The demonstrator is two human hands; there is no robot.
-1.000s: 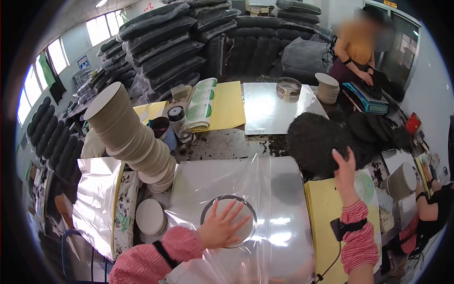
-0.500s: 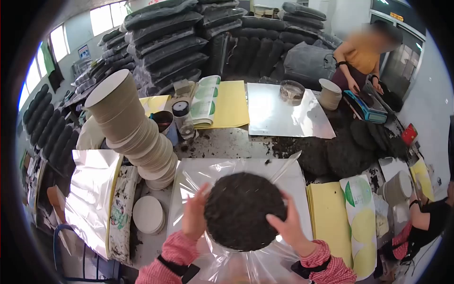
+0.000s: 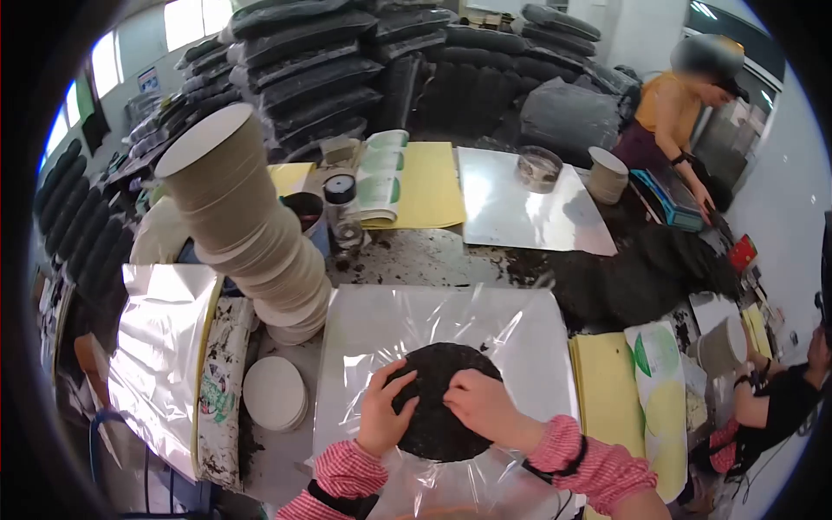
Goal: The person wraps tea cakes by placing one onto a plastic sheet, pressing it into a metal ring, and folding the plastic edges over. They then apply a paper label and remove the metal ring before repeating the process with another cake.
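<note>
Black, crumbly-looking material is forming a round cake [image 3: 442,438] that is lying flat on clear wrinkled film [image 3: 511,329], over a pale board [image 3: 360,303] on the desk [image 3: 399,260]. The left hand [image 3: 387,407] is resting against the cake's left side, its grip standing apart in a curve, with the thumb and fingers touching the dark surface. The right hand [image 3: 485,406] is reaching over the cake's right side, its grip bunching together on top; whether it is pinching any material, I cannot tell. White round discs [image 3: 273,394] are sitting in a low pile to the left of the board, and a tall stack of pale discs [image 3: 251,225] is leaning behind them. Yellow sheets [image 3: 607,390] and a green-printed sheet [image 3: 654,373] are lying just right of the board. More dark cakes [image 3: 607,277] are lying beyond them, overlapping. Farther back on the right, a person [image 3: 666,113] is bending beside a blue-edged object [image 3: 672,201].
</note>
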